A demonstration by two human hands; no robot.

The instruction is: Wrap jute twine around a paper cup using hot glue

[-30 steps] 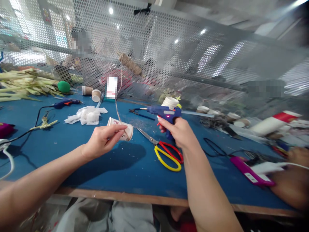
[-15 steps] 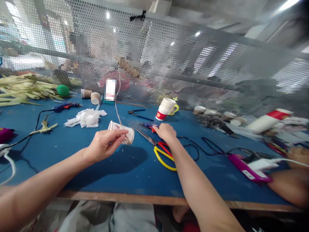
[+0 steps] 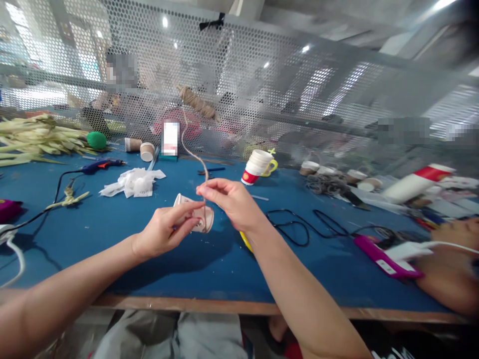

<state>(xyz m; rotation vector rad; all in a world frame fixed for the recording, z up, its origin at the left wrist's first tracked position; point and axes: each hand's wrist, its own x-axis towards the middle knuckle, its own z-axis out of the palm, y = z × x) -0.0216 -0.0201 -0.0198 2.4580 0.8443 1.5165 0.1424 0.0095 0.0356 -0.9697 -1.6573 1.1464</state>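
Observation:
My left hand [image 3: 164,230] grips a small paper cup [image 3: 204,218] lying on its side above the blue table [image 3: 157,269]. My right hand [image 3: 229,200] pinches a strand of brown twine [image 3: 191,152] just above the cup. The twine runs up to a spool [image 3: 197,102] hung on the perforated metal screen. Yellow-handled scissors [image 3: 245,240] lie under my right wrist, mostly hidden.
A white tissue wad [image 3: 133,181], a blue glue gun [image 3: 98,164] and green stalks [image 3: 41,138] lie at the left. A stack of cups [image 3: 257,166], black cable [image 3: 299,227] and a purple device [image 3: 385,255] sit to the right. Another person's arm [image 3: 447,279] rests at the far right.
My right hand put the blue glue gun down on the table, then moved left and took hold of the twine above the cup. My left hand kept holding the cup.

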